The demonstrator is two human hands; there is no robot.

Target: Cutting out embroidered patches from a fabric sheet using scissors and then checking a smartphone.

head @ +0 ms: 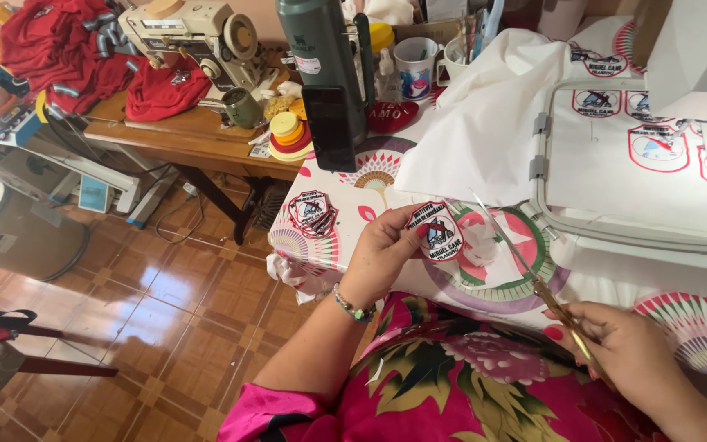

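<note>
Our left hand (382, 254) pinches the patch (438, 232) up for trimming; our right hand (632, 348) clamps scissors (525, 262) angled toward its edge.

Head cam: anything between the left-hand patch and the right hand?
Only the scissors, running from the right hand up toward the patch in the left hand, head view.

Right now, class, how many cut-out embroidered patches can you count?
2 visible: one patch in the left hand, one on the small stack at the table's left edge. That stack may hide more underneath.
</note>
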